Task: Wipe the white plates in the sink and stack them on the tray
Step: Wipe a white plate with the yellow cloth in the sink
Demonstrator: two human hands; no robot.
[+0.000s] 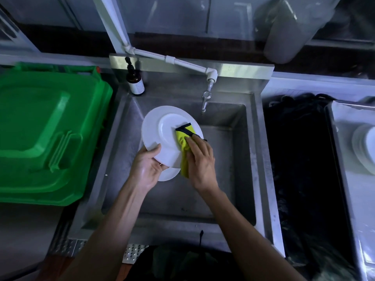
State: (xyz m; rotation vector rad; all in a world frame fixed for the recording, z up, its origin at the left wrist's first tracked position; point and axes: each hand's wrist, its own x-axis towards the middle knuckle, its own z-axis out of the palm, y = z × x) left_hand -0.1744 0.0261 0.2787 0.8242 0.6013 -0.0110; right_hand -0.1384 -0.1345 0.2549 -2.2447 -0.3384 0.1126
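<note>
Over the steel sink (239, 159) I hold a white plate (160, 128) tilted, underside up. My left hand (147, 169) grips its near rim. My right hand (199, 161) presses a yellow-green cloth (183, 139) with a dark edge against the plate's right side. A second white plate (169, 174) lies lower in the sink, mostly hidden under the held plate and my left hand. At the far right, a stack of white plates (363, 148) rests on a metal tray (345, 118).
A green lidded bin (44, 130) stands left of the sink. A brown pump bottle (135, 82) sits on the sink's back left corner. A white pipe with a tap (206, 98) hangs over the basin. A dark gap (300, 159) separates sink and tray.
</note>
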